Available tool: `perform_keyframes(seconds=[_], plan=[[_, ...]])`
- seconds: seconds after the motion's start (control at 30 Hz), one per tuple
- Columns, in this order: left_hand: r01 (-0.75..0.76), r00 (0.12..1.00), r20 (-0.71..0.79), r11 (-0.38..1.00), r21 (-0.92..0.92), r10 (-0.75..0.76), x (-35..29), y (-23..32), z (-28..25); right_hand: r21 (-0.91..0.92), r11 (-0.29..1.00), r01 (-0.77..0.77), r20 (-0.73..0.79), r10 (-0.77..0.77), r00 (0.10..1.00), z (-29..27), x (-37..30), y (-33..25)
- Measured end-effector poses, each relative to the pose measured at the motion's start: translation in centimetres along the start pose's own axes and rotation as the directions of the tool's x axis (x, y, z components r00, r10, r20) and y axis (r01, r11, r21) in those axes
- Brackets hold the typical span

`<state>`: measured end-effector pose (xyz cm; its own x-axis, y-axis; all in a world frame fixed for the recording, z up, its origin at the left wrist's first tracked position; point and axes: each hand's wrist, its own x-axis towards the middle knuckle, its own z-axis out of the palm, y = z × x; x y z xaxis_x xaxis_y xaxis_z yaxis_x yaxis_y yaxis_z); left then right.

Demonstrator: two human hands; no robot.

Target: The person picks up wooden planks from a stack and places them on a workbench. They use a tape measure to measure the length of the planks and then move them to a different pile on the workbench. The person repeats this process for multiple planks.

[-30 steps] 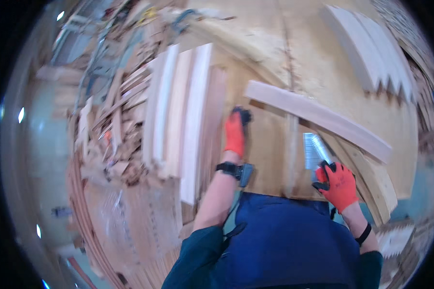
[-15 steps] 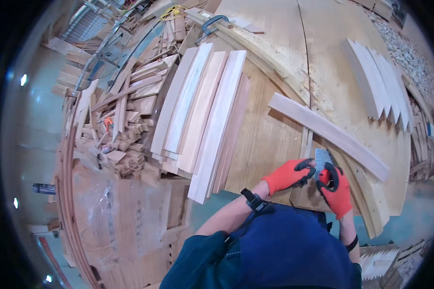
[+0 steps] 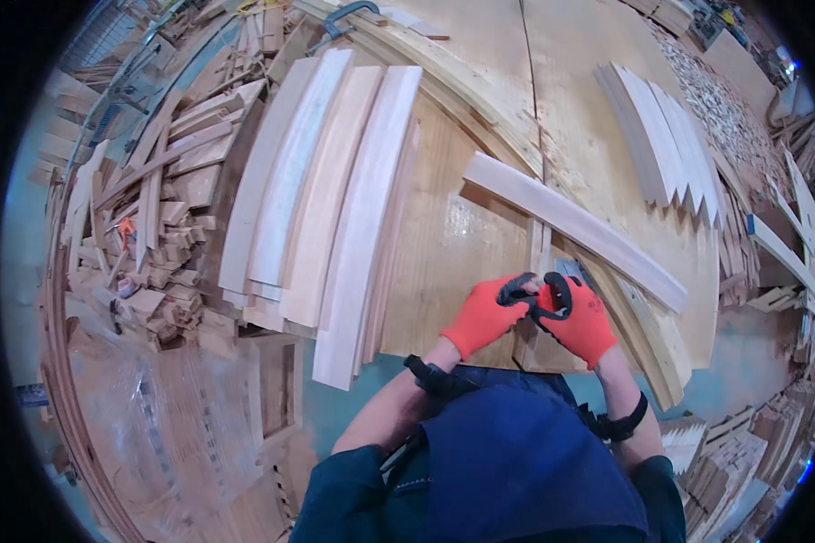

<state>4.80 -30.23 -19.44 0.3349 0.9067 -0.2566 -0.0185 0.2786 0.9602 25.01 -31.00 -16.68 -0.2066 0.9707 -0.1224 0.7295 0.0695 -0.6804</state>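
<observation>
My left hand [image 3: 487,315], in a red glove with black fingertips, is closed over the near edge of the wooden bench. My right hand [image 3: 578,317], gloved alike, has its fingers curled and its tips meeting those of the left. Something small and pale [image 3: 534,284] shows between the fingertips; what it is I cannot make out. Just beyond the right hand a flat grey-blue piece [image 3: 567,267] is partly hidden by the glove; whether it is held or lies there I cannot tell. A curved wooden board [image 3: 575,228] lies slantwise beyond both hands.
Several long curved boards [image 3: 358,217] lie side by side on the left. White-topped boards with pointed ends [image 3: 666,145] rest at the right. A blue clamp [image 3: 342,23] grips a long curved timber form [image 3: 638,312] crossing the bench. Offcuts [image 3: 158,290] are heaped at far left.
My hands have come together, the right one turning inward to meet the left. The grey-blue piece, in plain sight between the hands before, is now mostly covered. The whole view has shifted.
</observation>
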Motion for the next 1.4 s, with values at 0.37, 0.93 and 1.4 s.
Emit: perform_keyframes(seconds=[0.37,0.93,1.4], plan=[[-0.053,0.951,-0.307,0.996,-0.071,0.029,3.9,-0.5,-3.7,-0.113,0.919,-0.377,-0.109,0.366,0.924,-1.8,0.6,5.0],[0.039,0.868,-0.493,0.983,0.179,0.055,21.1,-1.1,-11.8,0.022,0.773,-0.634,0.092,0.63,0.771,-21.2,-5.9,20.6],[-0.042,0.861,-0.508,0.999,-0.013,0.03,19.4,-1.7,-13.6,0.193,0.771,-0.607,0.306,0.54,0.784,-24.9,-12.0,35.1]])
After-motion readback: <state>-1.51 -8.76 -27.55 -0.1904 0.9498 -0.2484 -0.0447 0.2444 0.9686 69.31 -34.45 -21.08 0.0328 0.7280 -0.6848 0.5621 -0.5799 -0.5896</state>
